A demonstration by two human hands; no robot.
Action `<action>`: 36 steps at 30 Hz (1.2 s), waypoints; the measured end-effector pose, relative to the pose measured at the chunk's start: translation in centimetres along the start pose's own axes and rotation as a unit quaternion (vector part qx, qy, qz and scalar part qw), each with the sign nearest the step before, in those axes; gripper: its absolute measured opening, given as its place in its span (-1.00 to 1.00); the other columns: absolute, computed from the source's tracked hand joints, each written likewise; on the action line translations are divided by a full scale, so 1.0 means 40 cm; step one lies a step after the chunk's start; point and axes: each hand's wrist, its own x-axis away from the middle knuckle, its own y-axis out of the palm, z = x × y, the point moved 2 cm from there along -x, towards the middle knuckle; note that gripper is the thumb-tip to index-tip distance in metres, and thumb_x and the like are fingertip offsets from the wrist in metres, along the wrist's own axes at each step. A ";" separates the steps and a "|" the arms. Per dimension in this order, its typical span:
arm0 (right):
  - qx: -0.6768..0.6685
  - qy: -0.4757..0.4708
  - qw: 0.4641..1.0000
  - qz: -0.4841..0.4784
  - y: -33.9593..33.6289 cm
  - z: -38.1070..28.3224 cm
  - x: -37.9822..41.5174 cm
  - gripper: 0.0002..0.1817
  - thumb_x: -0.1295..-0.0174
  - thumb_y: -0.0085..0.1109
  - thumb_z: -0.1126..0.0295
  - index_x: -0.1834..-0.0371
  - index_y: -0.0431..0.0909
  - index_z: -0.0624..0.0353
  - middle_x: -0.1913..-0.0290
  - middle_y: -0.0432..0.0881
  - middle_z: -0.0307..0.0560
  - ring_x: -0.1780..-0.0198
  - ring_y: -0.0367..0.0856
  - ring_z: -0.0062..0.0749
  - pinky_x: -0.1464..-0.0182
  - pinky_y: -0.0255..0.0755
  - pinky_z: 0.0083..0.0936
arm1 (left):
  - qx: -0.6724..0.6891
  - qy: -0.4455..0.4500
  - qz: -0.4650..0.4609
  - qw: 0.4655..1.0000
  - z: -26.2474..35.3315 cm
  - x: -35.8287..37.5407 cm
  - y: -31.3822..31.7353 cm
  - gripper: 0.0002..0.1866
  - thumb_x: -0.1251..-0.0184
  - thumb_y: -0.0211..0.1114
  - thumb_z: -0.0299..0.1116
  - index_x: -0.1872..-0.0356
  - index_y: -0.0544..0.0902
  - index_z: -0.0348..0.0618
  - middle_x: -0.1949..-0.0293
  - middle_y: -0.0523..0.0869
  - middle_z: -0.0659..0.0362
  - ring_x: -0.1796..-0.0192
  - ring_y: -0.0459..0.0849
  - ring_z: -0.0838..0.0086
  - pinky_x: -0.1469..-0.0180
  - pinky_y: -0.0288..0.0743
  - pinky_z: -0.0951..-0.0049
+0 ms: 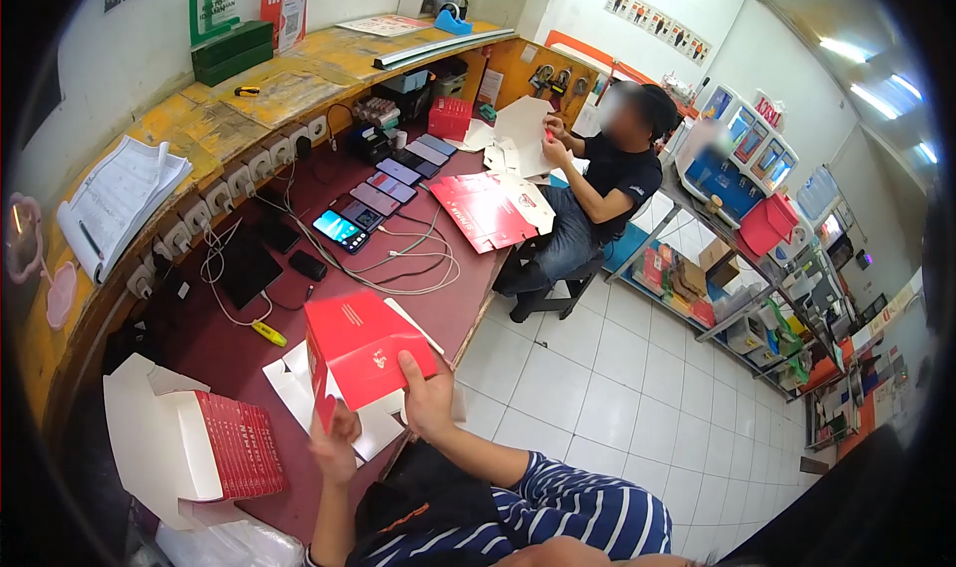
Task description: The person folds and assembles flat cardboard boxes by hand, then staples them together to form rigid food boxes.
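Note:
A red cardboard box (368,343) with a small white logo is held up in front of me, partly folded, its white inner side showing at the edge. My right hand (428,400) grips its lower right corner, thumb on the printed face. My left hand (337,443) has its fingers closed at a narrow red flap on the box's left side. Beneath it, a flat white carton sheet (289,373) lies on the dark red table (438,313). At the lower left, a stack of folded red boxes (239,448) stands by an open white carton (149,438).
Several phones (341,228) and loose cables lie farther along the table, near a yellow highlighter (269,333). A co-worker (607,169) sits at the far end, handling card, with red flat cartons (488,209) alongside. Power sockets (239,182) line the wooden ledge.

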 end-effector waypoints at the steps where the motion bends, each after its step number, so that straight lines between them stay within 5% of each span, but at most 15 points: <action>1: 0.029 -0.015 0.999 0.009 0.020 -0.012 0.013 -0.74 -0.13 0.07 0.40 0.17 0.41 0.33 0.23 0.53 -0.12 0.22 0.47 -0.55 0.15 0.36 -0.59 | -0.097 0.036 0.026 0.994 -0.027 -0.005 0.014 -0.52 -0.21 -0.11 0.10 0.21 0.38 -0.17 0.54 0.37 0.30 0.63 0.24 0.67 0.64 0.06 0.70; 2: 0.058 -0.028 0.998 0.020 0.035 -0.018 0.026 -0.74 -0.12 0.09 0.36 0.21 0.44 0.33 0.27 0.54 -0.15 0.26 0.47 -0.59 0.22 0.35 -0.61 | -0.193 0.070 0.053 0.977 -0.040 -0.007 0.034 -0.55 -0.23 -0.03 0.02 0.16 0.39 -0.20 0.50 0.42 0.29 0.60 0.28 0.70 0.65 0.06 0.71; 6: 0.188 -0.149 0.966 -0.097 0.041 0.035 0.040 -0.80 -0.06 0.13 0.46 0.25 0.45 0.28 0.32 0.52 -0.17 0.29 0.47 -0.55 0.24 0.35 -0.60 | -0.129 0.009 0.166 0.977 -0.041 -0.030 0.030 -0.70 -0.20 0.09 -0.20 0.17 0.35 -0.17 0.35 0.49 0.21 0.57 0.37 0.65 0.63 0.14 0.71; 8: 0.108 -0.136 0.978 -0.119 -0.050 0.164 0.023 -0.82 -0.16 -0.02 0.40 0.21 0.42 0.24 0.33 0.49 -0.16 0.27 0.44 -0.51 0.24 0.33 -0.59 | 0.061 -0.057 0.138 0.987 -0.010 -0.047 0.020 -0.76 -0.21 0.05 -0.34 0.13 0.36 -0.18 0.39 0.50 0.21 0.61 0.36 0.64 0.62 0.19 0.68; 10: -0.134 -0.037 0.982 -0.128 -0.066 0.179 -0.013 -0.51 -0.20 -0.23 0.06 -0.03 0.28 0.22 0.00 0.39 -0.04 -0.07 0.28 -0.36 -0.15 0.05 -0.34 | 0.072 -0.049 0.169 0.982 0.013 -0.047 0.038 -0.76 -0.21 0.05 -0.36 0.12 0.37 -0.19 0.44 0.52 0.20 0.64 0.37 0.60 0.63 0.21 0.67; 11: -0.203 -0.044 0.938 -0.276 -0.050 0.108 -0.029 -0.39 -0.16 -0.41 -0.10 -0.02 0.30 0.19 0.00 0.40 -0.05 0.00 0.32 -0.35 -0.10 0.06 -0.34 | 0.055 -0.045 0.184 0.980 0.021 -0.046 0.043 -0.79 -0.20 0.05 -0.38 0.17 0.40 -0.20 0.47 0.52 0.21 0.64 0.38 0.60 0.63 0.20 0.66; 13: -0.194 0.169 0.949 -0.182 -0.052 0.054 -0.055 -0.43 -0.19 -0.41 -0.07 0.13 0.38 0.21 0.29 0.50 -0.10 0.24 0.41 -0.39 0.14 0.19 -0.51 | 0.034 -0.043 0.206 0.977 0.020 -0.042 0.022 -0.82 -0.19 0.05 -0.39 0.22 0.44 -0.22 0.50 0.53 0.22 0.64 0.39 0.59 0.64 0.20 0.65; 15: -0.244 0.271 0.914 -0.176 -0.055 0.001 -0.078 -0.57 -0.20 -0.27 0.05 0.23 0.40 0.21 0.43 0.48 -0.15 0.33 0.43 -0.44 0.22 0.23 -0.56 | -0.156 -0.030 0.122 0.980 0.009 -0.036 -0.029 -0.87 -0.10 0.15 -0.49 0.31 0.49 -0.28 0.53 0.54 0.19 0.59 0.46 0.59 0.58 0.28 0.63; 17: -0.152 0.332 0.922 -0.129 -0.045 -0.075 -0.077 -0.82 -0.08 0.04 0.41 0.24 0.40 0.17 0.44 0.48 -0.20 0.36 0.43 -0.55 0.26 0.28 -0.55 | -0.261 -0.020 0.128 0.957 0.027 -0.033 -0.040 -0.86 -0.06 0.19 -0.51 0.33 0.50 -0.29 0.50 0.57 0.19 0.58 0.48 0.59 0.56 0.31 0.62; 20: -0.198 0.344 0.893 -0.211 -0.055 -0.058 -0.075 -0.77 -0.07 0.04 0.43 0.18 0.38 0.18 0.38 0.51 -0.19 0.38 0.44 -0.57 0.28 0.30 -0.60 | -0.387 0.014 0.139 0.911 0.055 -0.056 -0.053 -0.83 -0.02 0.24 -0.53 0.32 0.51 -0.32 0.44 0.61 0.19 0.55 0.53 0.60 0.51 0.39 0.61; 22: -0.002 0.176 0.971 -0.159 -0.032 -0.056 -0.073 -0.74 -0.03 0.09 0.50 0.18 0.37 0.21 0.33 0.51 -0.16 0.33 0.46 -0.57 0.25 0.31 -0.63 | -0.286 0.057 0.172 0.941 0.044 -0.069 -0.027 -0.84 -0.05 0.23 -0.52 0.31 0.51 -0.32 0.43 0.62 0.19 0.53 0.55 0.60 0.53 0.39 0.65; 24: 0.078 0.117 0.978 -0.155 -0.015 -0.011 -0.041 -0.77 0.00 0.12 0.57 0.26 0.35 0.21 0.30 0.52 -0.14 0.29 0.47 -0.57 0.19 0.33 -0.63 | -0.290 0.058 0.145 0.944 0.010 -0.052 -0.017 -0.81 -0.09 0.19 -0.52 0.25 0.46 -0.32 0.40 0.61 0.18 0.50 0.57 0.59 0.52 0.39 0.68; 27: -0.017 0.024 0.999 0.022 0.021 0.062 0.026 -0.80 0.00 0.13 0.59 0.43 0.30 0.12 0.30 0.50 -0.15 0.24 0.44 -0.57 0.15 0.31 -0.61 | -0.169 0.043 0.196 0.965 -0.021 -0.041 0.028 -0.75 -0.13 0.12 -0.55 0.15 0.37 -0.26 0.38 0.57 0.18 0.52 0.53 0.62 0.56 0.35 0.67; 31: -0.138 0.288 0.946 -0.049 0.078 0.057 0.042 -0.84 -0.09 0.08 0.38 0.25 0.41 -0.03 0.29 0.51 -0.37 0.23 0.39 -0.63 0.21 0.23 -0.55 | -0.160 0.017 0.189 0.969 -0.029 -0.043 -0.007 -0.75 -0.17 0.08 -0.50 0.12 0.32 -0.24 0.38 0.54 0.20 0.52 0.50 0.64 0.57 0.32 0.70; 36: -0.087 0.292 0.948 -0.095 0.023 0.104 0.006 -0.88 -0.07 0.11 0.35 0.30 0.46 -0.06 0.27 0.52 -0.39 0.19 0.38 -0.66 0.27 0.21 -0.57 | -0.181 0.019 0.170 0.968 0.002 -0.041 -0.038 -0.75 -0.17 0.09 -0.47 0.13 0.33 -0.23 0.39 0.52 0.22 0.46 0.47 0.65 0.53 0.32 0.70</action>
